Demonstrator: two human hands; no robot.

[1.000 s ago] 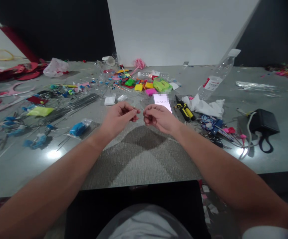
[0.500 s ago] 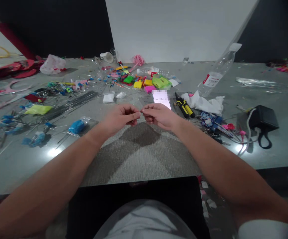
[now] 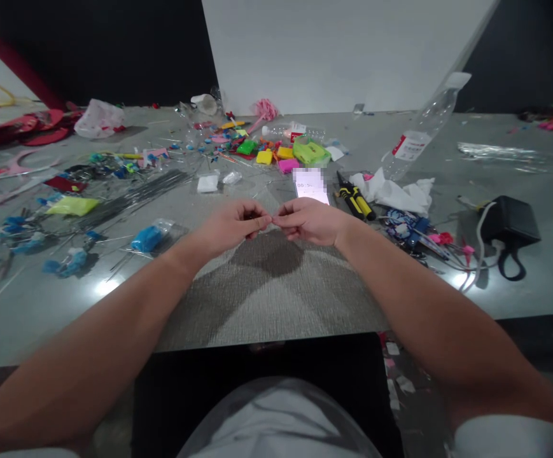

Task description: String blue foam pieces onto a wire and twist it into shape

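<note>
Over the grey mat (image 3: 276, 305), my left hand (image 3: 238, 224) is closed with thumb and forefinger pinched together. My right hand (image 3: 310, 221) mirrors it, also in a pinch, and the fingertips of both hands meet. Whatever lies between them is too small or hidden to make out. Just behind my right hand lies a phone (image 3: 310, 188) with a lit timer screen. Yellow-and-black pliers (image 3: 355, 198) rest to its right. On the left, a blue clay packet (image 3: 147, 239) lies near my left forearm.
A bundle of thin dark wires (image 3: 135, 198) stretches across the left. Bright clay packets (image 3: 265, 157) sit at the back centre. At right are a clear plastic bottle (image 3: 414, 137), crumpled tissue (image 3: 400, 194) and a black box (image 3: 512, 219) with a cable.
My hands stay pinched together at nearly the same spot, with the fingers of the right hand shifted slightly. The whole view has moved a little.
</note>
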